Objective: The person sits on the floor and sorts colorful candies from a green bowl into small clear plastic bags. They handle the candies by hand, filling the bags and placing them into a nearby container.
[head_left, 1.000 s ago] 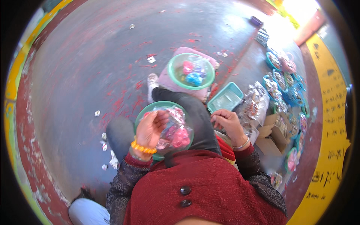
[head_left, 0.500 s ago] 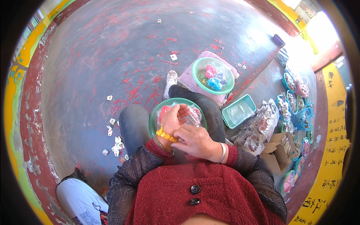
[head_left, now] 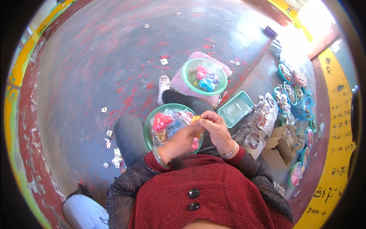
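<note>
Above my lap, my left hand (head_left: pixel 180 139) and my right hand (head_left: pixel 216 128) meet fingertip to fingertip, both pinched closed. Between them is a small part of a yellow bead bracelet (head_left: pixel 195 118); the rest is hidden by my fingers. A metal bangle circles each wrist. Directly below, a green basin (head_left: pixel 147 134) rests between my thighs. It holds clear plastic bags with red, blue and brownish contents, such as the bright red bundle (head_left: pixel 162 122). My left hand covers part of the basin.
Ahead, a second green basin (head_left: pixel 185 81) with bagged coloured items sits on a pink cushioned seat (head_left: pixel 178 81). To the right are a green plastic basket (head_left: pixel 233 110), a clear bag (head_left: pixel 259 122), an open cardboard box (head_left: pixel 280 147) and several filled baskets (head_left: pixel 303 108). Red scraps litter the floor.
The yellow beads have come off my left wrist and are now between both hands' fingertips. My hands have shifted right, uncovering more of the basin's bags.
</note>
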`<action>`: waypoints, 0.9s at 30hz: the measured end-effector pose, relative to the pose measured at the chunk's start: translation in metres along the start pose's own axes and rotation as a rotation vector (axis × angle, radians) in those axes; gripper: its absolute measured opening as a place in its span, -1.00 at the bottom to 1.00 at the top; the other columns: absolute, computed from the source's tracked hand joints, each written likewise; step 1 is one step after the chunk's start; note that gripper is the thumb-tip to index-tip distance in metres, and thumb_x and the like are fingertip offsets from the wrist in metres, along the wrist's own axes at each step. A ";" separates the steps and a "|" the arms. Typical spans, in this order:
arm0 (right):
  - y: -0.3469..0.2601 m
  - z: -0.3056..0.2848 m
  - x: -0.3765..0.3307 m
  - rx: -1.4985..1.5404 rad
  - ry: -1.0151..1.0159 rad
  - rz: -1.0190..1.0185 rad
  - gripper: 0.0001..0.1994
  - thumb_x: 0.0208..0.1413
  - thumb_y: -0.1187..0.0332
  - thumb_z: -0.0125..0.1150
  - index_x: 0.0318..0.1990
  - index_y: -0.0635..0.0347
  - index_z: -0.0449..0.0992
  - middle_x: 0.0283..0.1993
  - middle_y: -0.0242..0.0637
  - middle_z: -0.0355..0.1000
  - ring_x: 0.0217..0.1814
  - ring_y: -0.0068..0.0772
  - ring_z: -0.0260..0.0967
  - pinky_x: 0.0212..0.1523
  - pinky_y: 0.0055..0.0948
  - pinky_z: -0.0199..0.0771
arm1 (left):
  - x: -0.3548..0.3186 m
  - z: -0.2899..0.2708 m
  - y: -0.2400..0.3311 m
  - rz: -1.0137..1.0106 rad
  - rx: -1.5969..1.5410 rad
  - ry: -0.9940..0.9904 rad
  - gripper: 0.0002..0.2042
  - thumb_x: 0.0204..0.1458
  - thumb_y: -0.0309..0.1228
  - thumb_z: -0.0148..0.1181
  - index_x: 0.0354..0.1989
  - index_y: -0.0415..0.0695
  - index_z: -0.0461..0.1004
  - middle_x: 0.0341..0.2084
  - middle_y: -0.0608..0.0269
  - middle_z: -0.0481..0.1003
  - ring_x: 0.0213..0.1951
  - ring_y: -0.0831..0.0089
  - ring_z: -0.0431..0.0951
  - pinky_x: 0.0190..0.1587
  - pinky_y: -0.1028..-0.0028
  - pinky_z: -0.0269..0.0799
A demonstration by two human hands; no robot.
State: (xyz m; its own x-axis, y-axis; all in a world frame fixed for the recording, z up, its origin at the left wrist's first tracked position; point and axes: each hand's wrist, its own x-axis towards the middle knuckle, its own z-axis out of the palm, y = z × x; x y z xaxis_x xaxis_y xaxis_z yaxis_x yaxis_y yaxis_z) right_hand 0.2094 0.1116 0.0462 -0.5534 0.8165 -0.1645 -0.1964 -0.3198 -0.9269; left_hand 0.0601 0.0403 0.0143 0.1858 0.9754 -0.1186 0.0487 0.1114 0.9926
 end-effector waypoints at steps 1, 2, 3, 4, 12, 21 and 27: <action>-0.003 -0.002 -0.002 0.091 0.002 -0.035 -0.97 0.06 0.49 0.09 -0.34 0.24 0.43 -0.41 -0.33 0.48 -0.42 -0.54 0.41 -0.35 -0.54 0.40 | 0.000 0.001 0.005 0.050 -0.020 0.067 -0.73 0.13 -0.59 -0.15 -0.04 -0.29 0.40 -0.22 0.07 0.49 -0.15 0.41 0.50 -0.07 0.44 0.39; -0.006 -0.006 -0.005 0.180 0.006 -0.073 -0.96 0.06 0.49 0.08 -0.33 0.24 0.42 -0.40 -0.32 0.48 -0.40 -0.54 0.41 -0.31 -0.52 0.40 | 0.000 0.002 0.007 0.100 -0.044 0.129 -0.74 0.13 -0.56 -0.14 -0.06 -0.27 0.43 -0.25 0.02 0.51 -0.16 0.37 0.52 -0.09 0.42 0.39; -0.005 -0.015 -0.005 0.162 -0.003 -0.116 -0.90 0.07 0.49 0.06 -0.24 0.22 0.41 -0.41 -0.30 0.46 -0.37 -0.51 0.41 -0.28 -0.47 0.39 | -0.002 -0.006 0.004 0.130 0.034 0.132 -0.72 0.12 -0.58 -0.12 -0.02 -0.26 0.42 -0.24 0.08 0.52 -0.15 0.40 0.52 -0.05 0.46 0.39; -0.009 -0.025 -0.007 0.208 -0.004 -0.102 -0.88 0.07 0.49 0.05 -0.22 0.21 0.40 -0.42 -0.29 0.45 -0.39 -0.50 0.40 -0.29 -0.47 0.39 | -0.005 -0.010 0.006 0.095 -0.022 0.141 -0.73 0.12 -0.58 -0.12 -0.04 -0.27 0.43 -0.23 0.10 0.52 -0.16 0.41 0.52 -0.06 0.47 0.40; 0.007 -0.082 -0.035 0.438 0.045 0.057 -0.73 0.14 0.42 -0.03 -0.01 0.24 0.38 -0.50 -0.33 0.40 -0.52 -0.54 0.35 -0.46 -0.60 0.35 | -0.015 -0.033 0.012 -0.109 -0.573 0.189 -0.78 0.14 -0.56 -0.06 -0.08 -0.27 0.44 -0.16 0.21 0.50 -0.12 0.50 0.48 -0.05 0.51 0.39; -0.046 -0.018 -0.036 -0.199 -0.514 0.145 -0.71 0.21 0.37 -0.02 0.06 0.24 0.36 -0.42 -0.44 0.37 -0.45 -0.69 0.32 -0.40 -0.68 0.37 | -0.002 -0.003 0.010 -0.164 -0.543 -0.408 -0.59 0.05 -0.55 0.15 0.10 -0.25 0.28 -0.10 0.22 0.45 -0.07 0.49 0.46 0.01 0.52 0.36; -0.003 -0.091 0.017 -0.474 -0.126 0.058 -0.69 0.14 0.42 0.06 0.03 0.27 0.42 -0.22 -0.42 0.47 -0.14 -0.68 0.35 -0.12 -0.58 0.37 | -0.019 -0.025 0.020 -0.221 -0.771 -0.067 -0.83 0.07 -0.59 0.08 -0.16 -0.27 0.43 -0.33 0.20 0.50 -0.28 0.50 0.50 -0.12 0.51 0.42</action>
State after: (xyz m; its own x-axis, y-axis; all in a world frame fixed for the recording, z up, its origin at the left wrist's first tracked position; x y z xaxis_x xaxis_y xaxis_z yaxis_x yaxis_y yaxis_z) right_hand 0.2746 0.1704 0.0154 -0.6514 0.7303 -0.2056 0.2118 -0.0852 -0.9736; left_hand 0.0331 0.0292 0.0371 0.3105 0.9047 -0.2919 -0.5953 0.4244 0.6822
